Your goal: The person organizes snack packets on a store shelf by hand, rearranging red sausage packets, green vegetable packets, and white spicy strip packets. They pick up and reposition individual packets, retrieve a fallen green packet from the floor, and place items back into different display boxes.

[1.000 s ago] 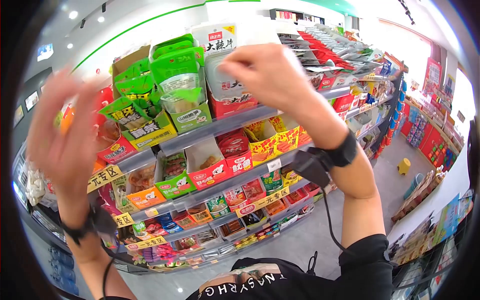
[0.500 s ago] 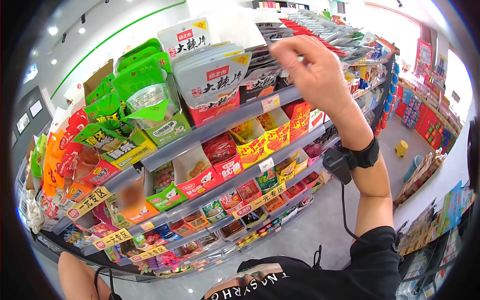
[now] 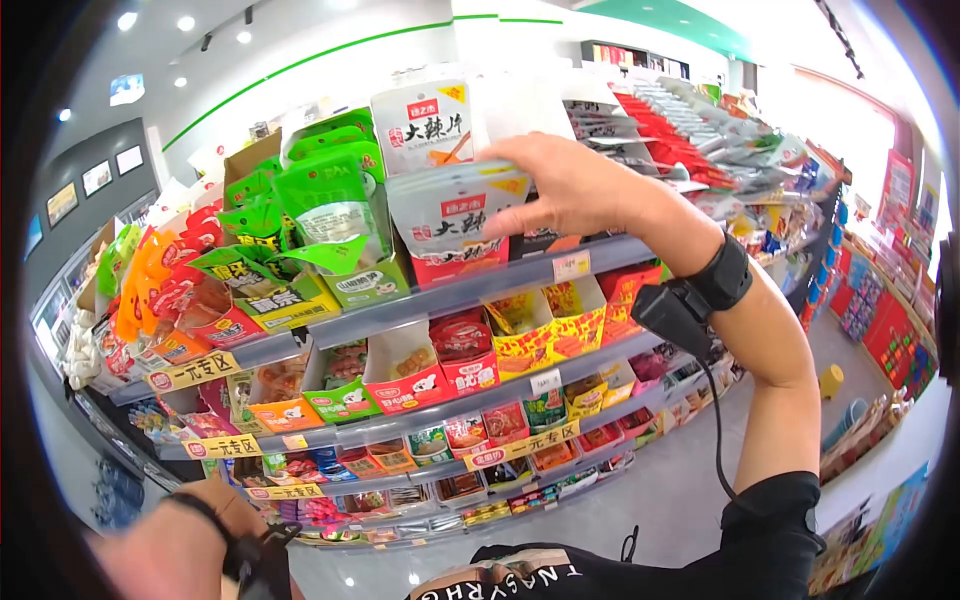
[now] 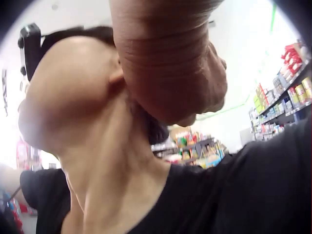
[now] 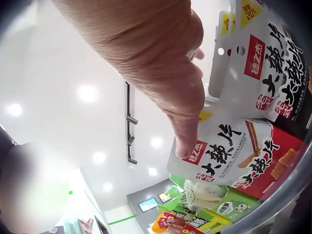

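My right hand [image 3: 565,185] is at a row of white snack packets [image 3: 440,195] with red labels and black lettering, standing in a red display box [image 3: 455,268] on the top shelf. Its thumb [image 5: 184,144] lies on the front of a packet and the fingers reach over the top edge, pinching there; the fingertips are hidden behind it. Blurred at the lower left of the head view, my left hand [image 3: 150,550] is held close to the body, away from the shelves. The left wrist view shows that hand [image 4: 180,92] near the neck, its fingers mostly out of sight.
Green snack bags [image 3: 335,200] stand in boxes left of the white packets. Orange bags [image 3: 150,280] hang farther left. Lower shelves hold small boxed snacks [image 3: 405,385]. A shelf edge [image 3: 430,285] runs below the right hand. Silver and red packets [image 3: 680,130] line the top right.
My right hand came from beside the white packets onto their upper corner. The left hand dropped from its raised place by the shelves and now shows low at the left. The head view shifted.
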`<action>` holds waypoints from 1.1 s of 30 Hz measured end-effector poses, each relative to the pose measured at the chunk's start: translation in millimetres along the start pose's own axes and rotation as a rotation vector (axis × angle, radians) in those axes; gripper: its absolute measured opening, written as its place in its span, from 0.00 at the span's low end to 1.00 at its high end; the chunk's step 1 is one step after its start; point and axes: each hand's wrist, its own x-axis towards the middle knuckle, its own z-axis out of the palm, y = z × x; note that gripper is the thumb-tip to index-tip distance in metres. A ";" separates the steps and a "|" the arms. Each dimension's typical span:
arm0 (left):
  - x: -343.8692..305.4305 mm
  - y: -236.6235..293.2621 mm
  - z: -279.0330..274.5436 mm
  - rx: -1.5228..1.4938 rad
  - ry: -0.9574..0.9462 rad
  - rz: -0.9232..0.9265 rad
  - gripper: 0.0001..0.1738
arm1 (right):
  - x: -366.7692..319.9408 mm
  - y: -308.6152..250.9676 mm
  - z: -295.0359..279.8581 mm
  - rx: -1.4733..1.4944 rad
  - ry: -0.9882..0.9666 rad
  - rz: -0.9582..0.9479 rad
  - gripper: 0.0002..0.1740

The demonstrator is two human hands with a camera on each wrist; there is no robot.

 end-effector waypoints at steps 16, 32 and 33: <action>-157.4 -100.1 95.3 0.552 -1.629 -0.815 0.52 | 128.0 35.9 -16.5 -0.392 -0.150 0.133 0.21; -167.5 -90.0 87.5 0.543 -1.537 -0.765 0.36 | 118.5 31.2 -8.9 -0.508 -0.096 -0.031 0.07; -167.4 -89.9 87.5 0.543 -1.534 -0.767 0.36 | 118.1 29.9 -8.9 -0.467 -0.118 0.006 0.08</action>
